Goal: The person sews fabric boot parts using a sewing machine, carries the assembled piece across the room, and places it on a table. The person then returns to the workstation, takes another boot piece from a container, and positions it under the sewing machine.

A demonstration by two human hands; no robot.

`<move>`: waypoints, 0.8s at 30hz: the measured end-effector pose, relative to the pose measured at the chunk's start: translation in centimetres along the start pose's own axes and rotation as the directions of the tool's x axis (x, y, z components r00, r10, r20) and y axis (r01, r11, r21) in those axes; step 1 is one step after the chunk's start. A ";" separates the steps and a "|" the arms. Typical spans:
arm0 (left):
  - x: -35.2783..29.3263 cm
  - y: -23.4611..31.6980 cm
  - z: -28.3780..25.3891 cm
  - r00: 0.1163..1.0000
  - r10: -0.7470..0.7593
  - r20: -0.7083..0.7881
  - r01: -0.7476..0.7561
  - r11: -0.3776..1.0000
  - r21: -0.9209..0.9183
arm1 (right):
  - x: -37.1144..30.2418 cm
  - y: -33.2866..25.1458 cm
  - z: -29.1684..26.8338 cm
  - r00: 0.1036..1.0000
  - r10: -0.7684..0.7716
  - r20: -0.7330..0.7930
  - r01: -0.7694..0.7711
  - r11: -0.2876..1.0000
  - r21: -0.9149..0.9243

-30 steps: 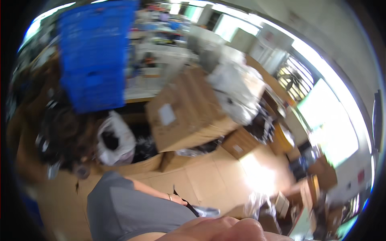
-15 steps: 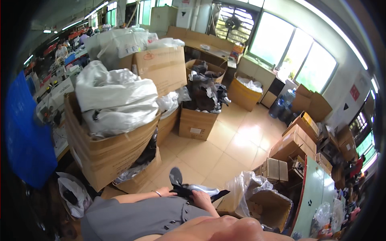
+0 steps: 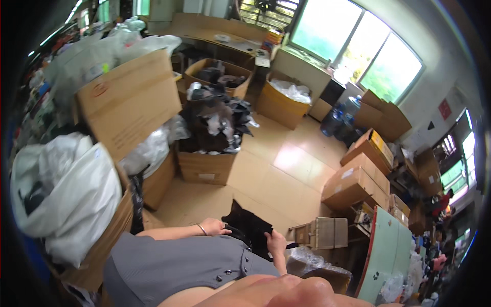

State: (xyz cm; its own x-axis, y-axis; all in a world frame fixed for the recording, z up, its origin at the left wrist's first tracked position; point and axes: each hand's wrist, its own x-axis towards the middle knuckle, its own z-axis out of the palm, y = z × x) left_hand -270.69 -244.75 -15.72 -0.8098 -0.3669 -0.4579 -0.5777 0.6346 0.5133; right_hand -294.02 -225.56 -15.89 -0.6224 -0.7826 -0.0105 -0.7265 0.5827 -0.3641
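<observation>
A piece of black fabric [image 3: 249, 219] hangs in front of my body, spread between my two hands. My left hand [image 3: 215, 226], with a bracelet at its wrist, grips the fabric's left side. My right hand [image 3: 276, 241] pinches its right edge, thumb on top. One corner of the fabric points up and away from me. Its lower part is partly hidden behind my grey garment and my hands.
Left stands a carton with a white sack [image 3: 82, 189]; beyond it, a carton of dark scraps [image 3: 206, 166]. Water bottles [image 3: 340, 115] sit by the windows. Stacked cartons [image 3: 353, 179], a small wooden stool [image 3: 327, 233] and a pale green board [image 3: 386, 250] are at right.
My view has shifted forward past the left cartons. The grey-and-white part of the bundle no longer shows, and the black fabric is now spread upward. My right hand has moved right and up.
</observation>
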 end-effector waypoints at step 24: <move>54.5 12.4 -20.0 0.999 -0.028 -0.025 0.028 1.000 0.006 | 48.8 26.9 -13.9 0.955 0.238 -0.179 -0.232 0.971 0.057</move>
State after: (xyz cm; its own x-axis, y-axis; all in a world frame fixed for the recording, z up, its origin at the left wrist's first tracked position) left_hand -324.09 -270.46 -19.82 -0.7958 -0.4011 -0.4537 -0.5994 0.6285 0.4957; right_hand -347.99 -245.07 -13.28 -0.8194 -0.5690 0.0702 -0.5447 0.7345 -0.4047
